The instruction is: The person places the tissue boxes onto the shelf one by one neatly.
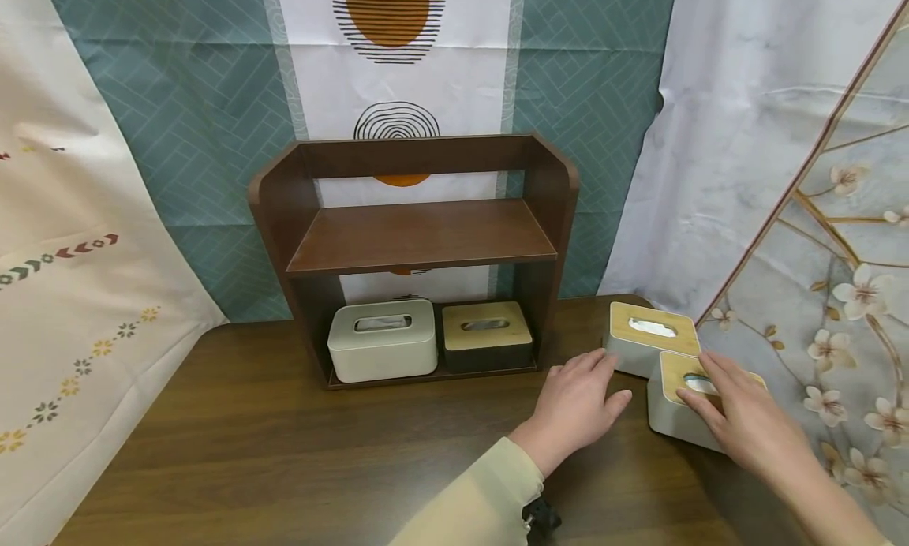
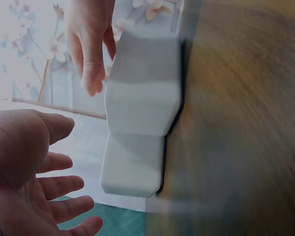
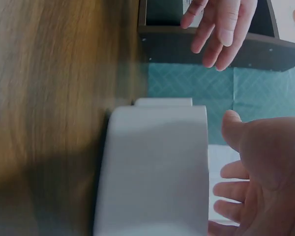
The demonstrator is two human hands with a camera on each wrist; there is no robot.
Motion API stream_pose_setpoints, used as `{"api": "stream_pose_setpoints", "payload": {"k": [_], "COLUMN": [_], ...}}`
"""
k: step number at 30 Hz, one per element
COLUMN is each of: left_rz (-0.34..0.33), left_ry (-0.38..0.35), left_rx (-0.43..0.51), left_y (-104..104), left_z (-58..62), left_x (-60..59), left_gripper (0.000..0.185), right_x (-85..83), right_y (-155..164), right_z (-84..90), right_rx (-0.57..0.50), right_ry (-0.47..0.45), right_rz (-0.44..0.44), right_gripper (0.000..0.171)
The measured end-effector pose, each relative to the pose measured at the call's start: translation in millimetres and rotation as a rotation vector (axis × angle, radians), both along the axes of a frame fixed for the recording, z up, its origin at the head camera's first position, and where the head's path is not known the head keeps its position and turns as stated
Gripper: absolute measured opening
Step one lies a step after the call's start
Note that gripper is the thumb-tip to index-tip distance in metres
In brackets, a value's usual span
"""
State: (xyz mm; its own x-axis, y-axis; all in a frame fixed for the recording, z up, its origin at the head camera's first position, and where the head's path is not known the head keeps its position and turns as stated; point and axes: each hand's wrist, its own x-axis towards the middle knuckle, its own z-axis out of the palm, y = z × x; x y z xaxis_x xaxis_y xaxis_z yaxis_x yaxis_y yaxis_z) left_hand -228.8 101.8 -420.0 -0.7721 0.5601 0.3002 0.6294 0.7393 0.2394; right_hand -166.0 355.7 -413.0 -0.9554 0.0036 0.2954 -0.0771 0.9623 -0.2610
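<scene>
Near tissue box (image 1: 692,400) is approached by both hands; right hand (image 1: 738,420) laid flat on its lid, left hand (image 1: 578,404) spread beside it, seemingly untouched. Opposite walls should be gripped evenly before lifting.

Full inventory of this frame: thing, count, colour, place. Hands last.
Near tissue box: 1, pale body, wooden lid, table right, under the right hand.
Far tissue box: 1, pale body, wooden lid, just behind the near one.
White tissue box: 1, white, shelf bottom tier, left.
Dark tissue box: 1, dark body, wooden lid, shelf bottom tier, right.
Shelf: 1, dark brown, two tiers, table back.
Table: 1, brown wood.
Backdrop cloths: several, patterned, behind and at both sides.
Left hand: open, beside the boxes.
Right hand: open, fingers on the near tissue box lid.
</scene>
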Motion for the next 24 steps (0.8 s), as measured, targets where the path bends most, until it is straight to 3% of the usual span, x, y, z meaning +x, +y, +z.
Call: {"api": "stream_pose_setpoints", "payload": {"k": [16, 24], "left_rz": [-0.033, -0.064], "left_ry": [-0.042, -0.028], "left_rx": [0.000, 0.012], "left_y": [29.7, 44.5], "left_z": [-2.3, -2.1], "left_x": [4.7, 9.0], "left_gripper": [0.056, 0.056], "right_x": [9.0, 12.1], "right_y": [28.2, 39.0], "right_z": [-5.6, -6.1], "right_rx": [0.036, 0.020], "right_ry": [-0.051, -0.078], "right_rz": [-0.065, -0.076], "right_gripper": [0.079, 0.079]}}
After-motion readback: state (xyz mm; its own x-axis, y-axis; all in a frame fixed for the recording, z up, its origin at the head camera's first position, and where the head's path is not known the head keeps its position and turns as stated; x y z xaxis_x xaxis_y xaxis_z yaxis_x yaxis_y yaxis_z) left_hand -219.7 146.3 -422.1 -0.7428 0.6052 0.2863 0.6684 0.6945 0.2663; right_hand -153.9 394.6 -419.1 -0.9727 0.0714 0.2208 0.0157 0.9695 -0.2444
